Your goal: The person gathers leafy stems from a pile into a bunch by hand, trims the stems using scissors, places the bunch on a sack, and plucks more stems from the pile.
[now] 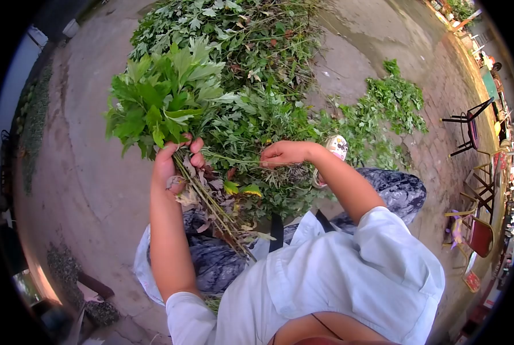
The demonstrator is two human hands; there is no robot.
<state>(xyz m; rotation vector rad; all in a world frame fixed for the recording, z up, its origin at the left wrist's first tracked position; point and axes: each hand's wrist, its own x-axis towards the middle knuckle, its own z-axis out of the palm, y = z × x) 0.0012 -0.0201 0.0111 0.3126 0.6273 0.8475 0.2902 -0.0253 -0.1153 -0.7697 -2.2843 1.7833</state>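
My left hand (171,167) is wrapped round a bunch of leafy green stems (159,106). The fresh leaves fan out above my fist, and the bare stalks (211,201) slant down toward my lap, with dry brown leaves (214,187) among them. My right hand (286,154) is closed in a pinch to the right of the bunch, over the loose greenery. A thin stem (234,158) stretches from near the bunch to its fingertips. Just beyond both hands lies a heap of cut leafy plants (257,123). A yellowing leaf (250,190) shows below, between the hands.
A larger pile of cut plants (228,34) with dry stalks lies on the concrete floor (84,126) ahead. More loose greens (392,98) are scattered to the right. Chairs (480,236) stand at the far right. A patterned shoe (337,146) shows beside my right wrist.
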